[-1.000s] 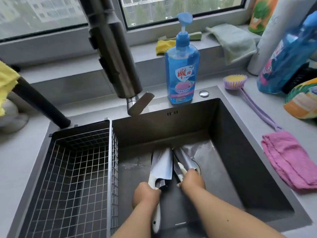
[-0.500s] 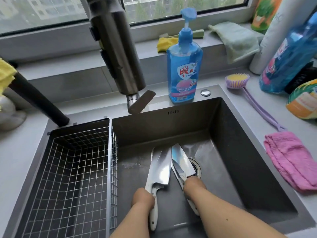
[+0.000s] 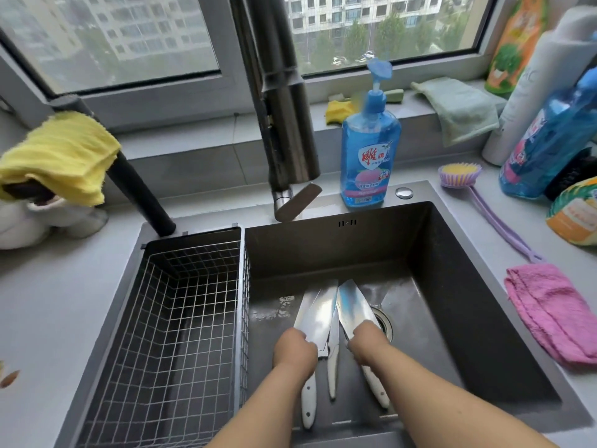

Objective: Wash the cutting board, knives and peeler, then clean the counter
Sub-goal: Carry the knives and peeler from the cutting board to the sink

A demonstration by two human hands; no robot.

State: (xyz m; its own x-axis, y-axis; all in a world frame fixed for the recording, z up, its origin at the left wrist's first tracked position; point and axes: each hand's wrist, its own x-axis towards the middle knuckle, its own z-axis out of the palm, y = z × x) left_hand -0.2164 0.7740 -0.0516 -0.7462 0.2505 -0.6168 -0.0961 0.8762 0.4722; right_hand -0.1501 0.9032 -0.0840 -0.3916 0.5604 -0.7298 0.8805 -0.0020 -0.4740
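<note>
I see the counter [image 3: 48, 302] spread around both hands, with the sink [image 3: 468, 286] sunk into it and both grips down inside the basin. Left of the left grip sits the wire basket [image 3: 181, 334], filling that side of the sink. Above and beyond the grips hangs the tap [image 3: 284, 124], its spout over the basin's far edge. Further back, to the right of the tap, stands the blue soap bottle [image 3: 371, 150]. Well right of the right grip, a pink cloth [image 3: 555, 312] lies on the counter, and a purple brush [image 3: 465, 179] lies beyond it.

My left hand [image 3: 294, 354] is curled around the broad knife [image 3: 316, 315] where blade meets handle, its blade pointing away from the grip. My right hand [image 3: 368, 345] is curled around the second knife [image 3: 353, 305] at the same spot, blade angled away toward the drain [image 3: 384, 321]. Between the two grips a small knife [image 3: 332, 360] lies on the sink floor; I cannot tell whether either hand touches it.
</note>
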